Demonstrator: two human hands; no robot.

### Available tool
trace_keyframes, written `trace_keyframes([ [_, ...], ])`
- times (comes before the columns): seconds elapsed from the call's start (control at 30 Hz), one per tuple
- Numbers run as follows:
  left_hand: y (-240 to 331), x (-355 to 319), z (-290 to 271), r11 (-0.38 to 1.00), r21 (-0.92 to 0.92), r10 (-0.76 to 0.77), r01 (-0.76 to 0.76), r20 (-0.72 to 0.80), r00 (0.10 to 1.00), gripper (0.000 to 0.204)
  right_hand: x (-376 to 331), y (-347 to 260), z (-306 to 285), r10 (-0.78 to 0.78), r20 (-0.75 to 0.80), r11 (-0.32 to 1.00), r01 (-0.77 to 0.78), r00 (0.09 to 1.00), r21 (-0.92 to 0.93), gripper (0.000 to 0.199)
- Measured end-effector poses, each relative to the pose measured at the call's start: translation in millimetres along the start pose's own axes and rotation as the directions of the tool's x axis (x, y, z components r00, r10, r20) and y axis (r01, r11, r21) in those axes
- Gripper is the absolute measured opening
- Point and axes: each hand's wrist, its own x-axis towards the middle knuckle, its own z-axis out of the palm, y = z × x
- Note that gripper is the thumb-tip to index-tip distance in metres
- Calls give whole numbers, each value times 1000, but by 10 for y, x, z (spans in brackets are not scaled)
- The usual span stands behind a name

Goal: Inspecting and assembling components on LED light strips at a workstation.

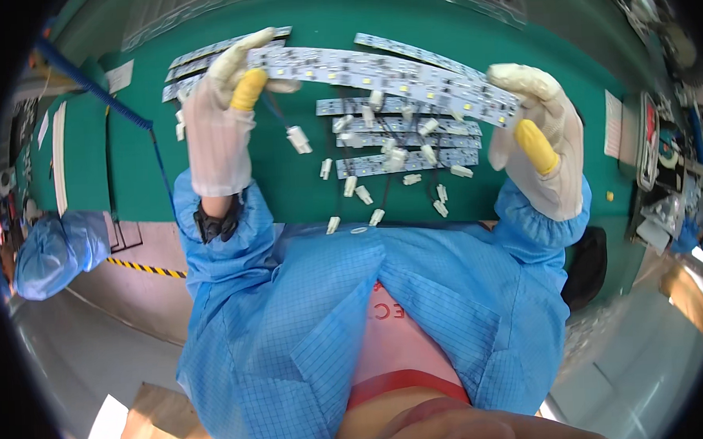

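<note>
Both my hands wear white gloves with yellow thumb tips and hold one long white LED strip board (384,75) above a green bench mat (303,182). My left hand (221,107) grips the strip's left end. My right hand (540,133) grips its right end. A black wire with a white plug (298,139) hangs from the strip near my left hand. Under the strip lie several more LED strip boards (403,143) with wired white connectors (366,195).
A further pile of strip boards (196,65) lies at the mat's far left. A blue coiled cable (119,104) crosses the left side. Another person in a blue cap (55,248) is at the left. Trays and parts (662,151) crowd the right edge.
</note>
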Motion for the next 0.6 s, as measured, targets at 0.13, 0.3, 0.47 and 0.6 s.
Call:
trace_keyframes([
  [0.13,-6,32,13,999,-21,36,-36,-3,999,56,42,-59,32,77,-164,985,-101,983,-142,32],
  [0.3,-9,-138,20,945,-315,106,-85,50,993,47,161,228,-112,72,-136,955,-107,988,-277,34],
  [0.47,-56,-17,-53,988,-19,155,-154,174,972,42,107,235,-128,115,-172,952,-158,978,-262,54],
  [0.6,-71,-93,89,992,-91,82,-82,-5,997,31,33,185,-125,208,-220,958,-244,953,-151,59],
])
